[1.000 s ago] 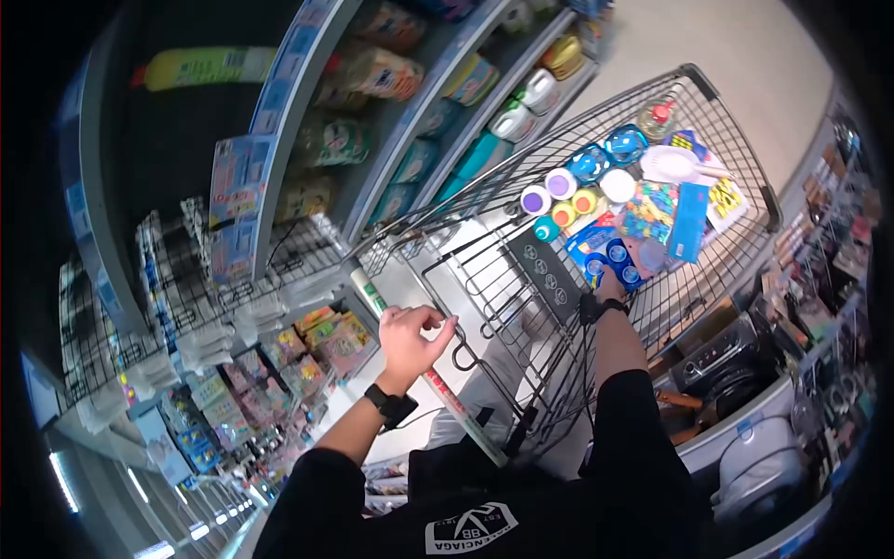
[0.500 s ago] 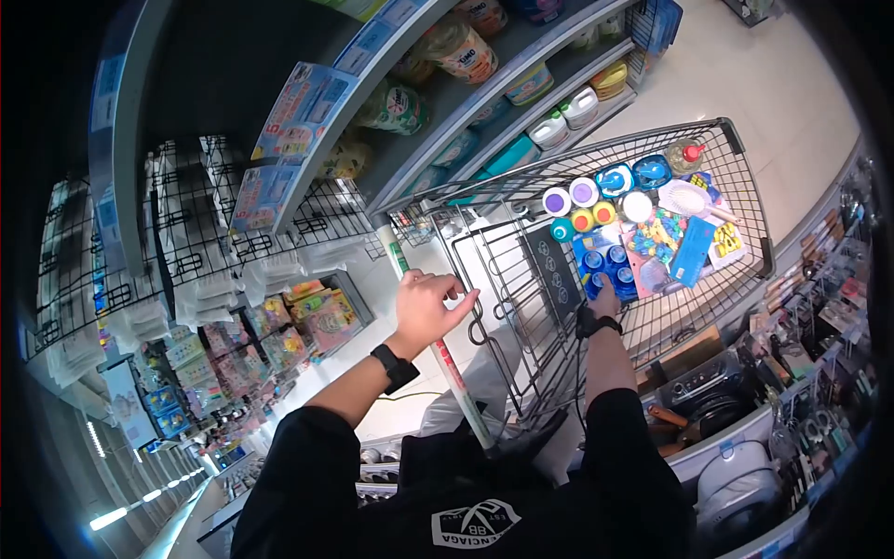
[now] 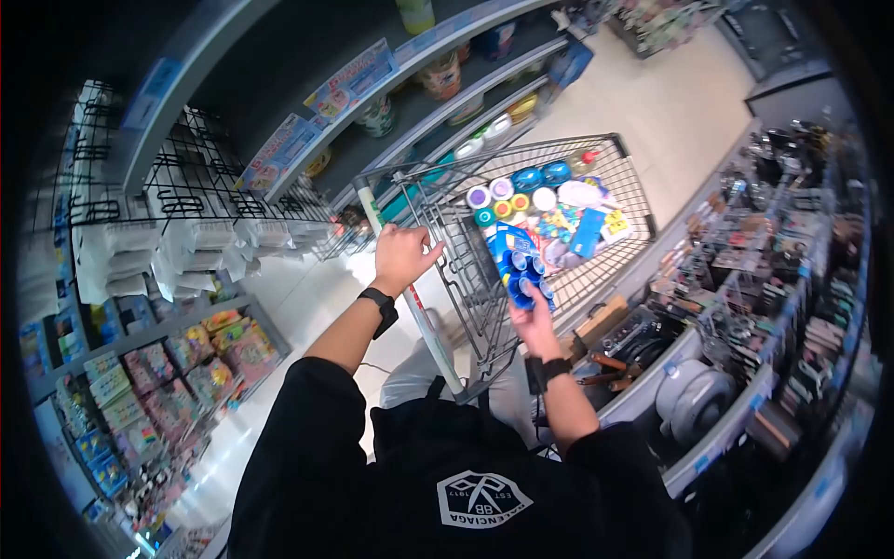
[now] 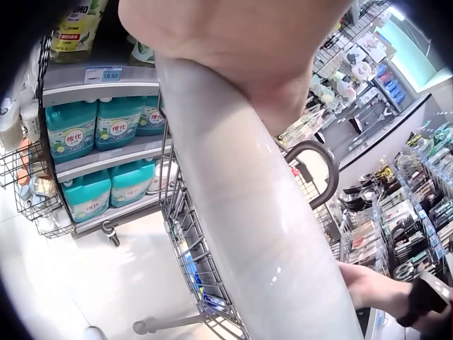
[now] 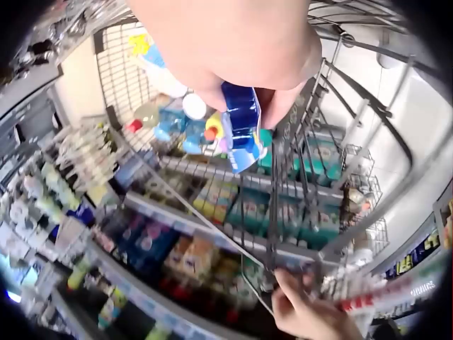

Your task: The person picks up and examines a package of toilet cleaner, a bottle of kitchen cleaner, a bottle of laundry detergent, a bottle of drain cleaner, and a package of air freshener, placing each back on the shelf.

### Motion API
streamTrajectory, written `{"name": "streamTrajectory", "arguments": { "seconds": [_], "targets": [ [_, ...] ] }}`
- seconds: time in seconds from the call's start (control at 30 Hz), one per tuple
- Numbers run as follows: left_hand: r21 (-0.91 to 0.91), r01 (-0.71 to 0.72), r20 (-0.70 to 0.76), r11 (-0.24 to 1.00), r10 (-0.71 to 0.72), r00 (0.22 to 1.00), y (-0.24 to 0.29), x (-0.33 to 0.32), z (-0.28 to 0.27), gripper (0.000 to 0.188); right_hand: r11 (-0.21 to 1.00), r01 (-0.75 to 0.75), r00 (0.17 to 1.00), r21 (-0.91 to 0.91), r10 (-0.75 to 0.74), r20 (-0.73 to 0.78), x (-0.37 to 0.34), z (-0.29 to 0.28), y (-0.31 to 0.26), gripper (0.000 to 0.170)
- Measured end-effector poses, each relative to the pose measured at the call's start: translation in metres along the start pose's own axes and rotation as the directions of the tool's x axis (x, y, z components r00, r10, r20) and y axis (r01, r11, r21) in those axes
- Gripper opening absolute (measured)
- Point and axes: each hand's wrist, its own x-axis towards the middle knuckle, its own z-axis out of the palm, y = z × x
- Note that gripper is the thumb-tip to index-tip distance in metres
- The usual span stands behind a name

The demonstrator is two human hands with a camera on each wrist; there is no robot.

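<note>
The blue pack [image 3: 518,244] could have tipped from my right hand [image 3: 534,326], I judged, because I pinched only its near end between thumb and fingers; a knock on the cart's rim [image 3: 618,142] might have loosened it. It lay beyond those fingers, over the near part of the cart. My left hand [image 3: 400,257] rested on the handle [image 3: 424,321]; whether its fingers wrapped round, I couldn't tell.
</note>
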Motion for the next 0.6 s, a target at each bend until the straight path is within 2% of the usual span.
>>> {"name": "streamTrajectory", "arguments": {
  "seconds": [0.03,0.07,0.1,0.13,0.17,0.2,0.23,0.27,0.33,0.37,0.4,0.43,0.5,0.53,0.57,0.6],
  "targets": [
    [-0.023,-0.032,-0.025,0.999,0.032,0.999,0.001,0.000,0.001,0.039,0.998,0.049,0.999,-0.028,-0.049,0.001,-0.039,0.016,0.010,0.036],
    [-0.049,-0.050,-0.057,0.998,0.047,0.997,0.001,-0.004,0.001,0.039,0.984,0.140,0.986,-0.112,-0.128,0.105,-0.070,0.022,0.022,0.041],
    [-0.061,-0.068,-0.086,0.996,0.063,0.994,-0.002,-0.009,0.000,0.038,0.968,0.181,0.969,-0.172,-0.145,0.202,-0.102,0.028,0.029,0.047],
    [-0.178,-0.060,-0.105,0.982,0.041,0.994,-0.005,-0.012,0.001,0.040,0.927,0.282,0.947,-0.246,-0.227,0.230,-0.131,0.038,0.040,0.047],
    [-0.258,0.014,0.015,0.966,-0.011,1.000,0.005,-0.015,-0.022,0.042,0.870,0.380,0.915,-0.313,-0.305,0.264,-0.159,0.051,0.052,0.047],
    [-0.658,0.075,0.077,0.750,-0.032,0.997,0.000,-0.017,-0.009,0.044,0.832,0.452,0.881,-0.321,-0.358,0.310,-0.189,0.066,0.067,0.048],
    [-0.917,0.144,0.150,0.373,-0.011,0.989,-0.005,-0.018,0.007,0.048,0.787,0.521,0.842,-0.332,-0.408,0.353,-0.209,0.076,0.077,0.048],
    [-0.919,0.129,0.138,0.372,-0.003,0.990,0.000,-0.024,0.003,0.048,0.792,0.504,0.854,-0.346,-0.397,0.334,-0.205,0.069,0.076,0.049],
    [-0.957,0.281,0.276,-0.067,0.077,0.958,0.011,-0.044,-0.014,0.061,0.745,0.564,0.811,-0.357,-0.417,0.411,-0.232,0.087,0.092,0.051],
    [-0.969,0.215,0.210,-0.124,0.055,0.976,0.036,-0.071,-0.041,0.074,0.707,0.605,0.775,-0.366,-0.418,0.474,-0.250,0.094,0.104,0.053],
    [-0.950,0.121,0.129,-0.289,-0.008,0.992,0.048,-0.102,-0.076,0.075,0.667,0.650,0.727,-0.363,-0.407,0.553,-0.261,0.101,0.126,0.055],
    [-0.894,0.027,0.072,-0.447,-0.085,0.994,0.056,-0.124,-0.099,0.076,0.673,0.627,0.740,-0.393,-0.356,0.571,-0.271,0.107,0.135,0.056],
    [-0.878,-0.160,-0.119,-0.451,-0.117,0.986,0.052,-0.150,-0.127,0.079,0.641,0.633,0.722,-0.435,-0.285,0.631,-0.292,0.122,0.153,0.054],
    [-0.853,-0.240,-0.161,-0.463,-0.204,0.966,0.053,-0.160,-0.139,0.084,0.619,0.644,0.707,-0.450,-0.256,0.660,-0.295,0.124,0.159,0.052],
    [-0.850,-0.263,-0.175,-0.456,-0.226,0.958,0.052,-0.168,-0.144,0.084,0.617,0.640,0.704,-0.458,-0.231,0.671,-0.297,0.128,0.160,0.052],
    [-0.848,-0.338,-0.242,-0.408,-0.269,0.932,0.053,-0.179,-0.151,0.089,0.607,0.645,0.683,-0.465,-0.183,0.707,-0.301,0.132,0.160,0.056]
  ]
}}
